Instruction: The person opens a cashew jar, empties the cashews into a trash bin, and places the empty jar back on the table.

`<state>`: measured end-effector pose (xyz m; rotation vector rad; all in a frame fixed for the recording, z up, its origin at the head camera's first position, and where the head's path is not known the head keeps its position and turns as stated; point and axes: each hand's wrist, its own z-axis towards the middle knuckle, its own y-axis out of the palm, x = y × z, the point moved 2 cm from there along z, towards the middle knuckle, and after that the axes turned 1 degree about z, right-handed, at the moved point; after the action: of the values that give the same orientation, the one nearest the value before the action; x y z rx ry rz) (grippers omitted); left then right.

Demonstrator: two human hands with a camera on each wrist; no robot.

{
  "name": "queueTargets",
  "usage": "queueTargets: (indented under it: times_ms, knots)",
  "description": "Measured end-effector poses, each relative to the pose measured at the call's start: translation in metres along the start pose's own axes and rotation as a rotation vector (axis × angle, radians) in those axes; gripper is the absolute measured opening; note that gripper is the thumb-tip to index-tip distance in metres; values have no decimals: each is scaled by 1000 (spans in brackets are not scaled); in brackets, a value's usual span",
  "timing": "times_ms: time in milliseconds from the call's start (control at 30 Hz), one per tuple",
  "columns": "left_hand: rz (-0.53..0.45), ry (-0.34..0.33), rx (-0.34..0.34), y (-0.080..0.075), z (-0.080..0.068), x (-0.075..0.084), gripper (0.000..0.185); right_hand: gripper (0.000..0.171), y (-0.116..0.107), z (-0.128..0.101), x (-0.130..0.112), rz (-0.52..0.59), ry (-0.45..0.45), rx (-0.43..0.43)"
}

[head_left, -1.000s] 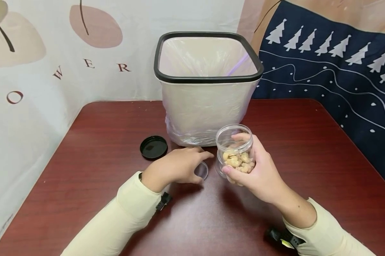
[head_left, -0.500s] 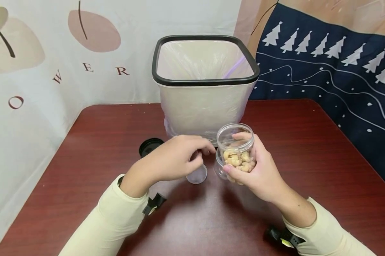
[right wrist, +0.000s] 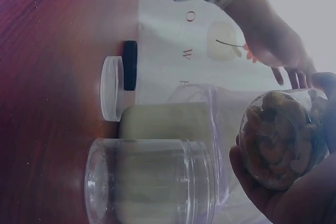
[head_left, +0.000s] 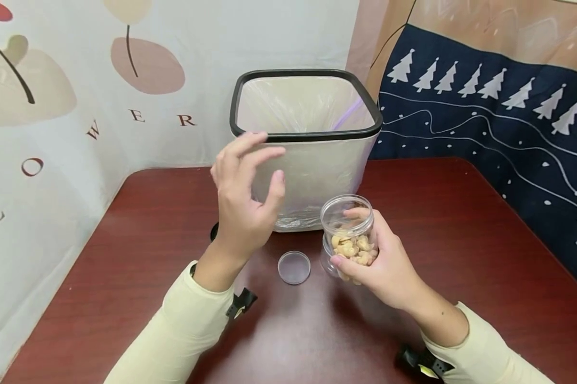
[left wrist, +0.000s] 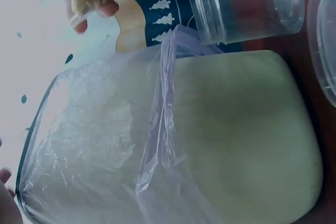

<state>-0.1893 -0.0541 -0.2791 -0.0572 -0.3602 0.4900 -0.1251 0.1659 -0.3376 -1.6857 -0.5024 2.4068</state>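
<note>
Cashew jar (head_left: 348, 226): stands uncapped in front of the bin's right half, close to its wall; appears about half full of cashews.
Table (head_left: 461, 240): dark red wood; carries the bin near its far edge.
Bin (head_left: 312, 176): pale, square, with a black rim and a clear liner (head_left: 303, 104); shows nothing inside as far as the head view reaches.
Left hand (head_left: 245, 202): hangs raised before the bin's front left corner, fingers spread and relaxed; grips nothing and touches nothing.
Right hand (head_left: 379, 266): wraps the cashew jar from the side away from the bin, thumb and fingers curled round its wall.
Empty jar (right wrist: 152, 182): clear and lidless; stands on the table between the bin and the held jar, largely hidden behind that jar in the head view.
Black lid (right wrist: 130, 65): lies flat by the bin's front left corner, mostly hidden behind the left wrist in the head view.
Clear lid (head_left: 294, 267): lies flat in front of the bin, just left of the cashew jar, apart from both hands.
Done so far, judging by the layout: both lids off and set down.
Left, judging by the layout: cashews not yet out of their jar; nothing visible in the bin or the empty jar.
</note>
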Motion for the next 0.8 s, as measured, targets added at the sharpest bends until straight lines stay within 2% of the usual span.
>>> queueTargets:
  times_ms: [100,167,300,400,600,800]
  knots:
    - [18,-56,91,2,4,-8,32,67,2,0,0,-1,7,-6]
    - [-8,-100,106,3,6,-13,38,67,3,0,0,30,14,-15]
    - [-132,-224,42,8,7,-28,49,67,4,0,1,90,26,-28]
    - [-186,-278,-9,11,5,-36,53,67,4,-1,1,99,20,-25]
    - [-176,-271,5,8,3,-46,46,66,3,3,-4,94,-9,11]
    - [-160,-239,12,7,2,-50,40,63,-15,17,-23,95,-83,130]
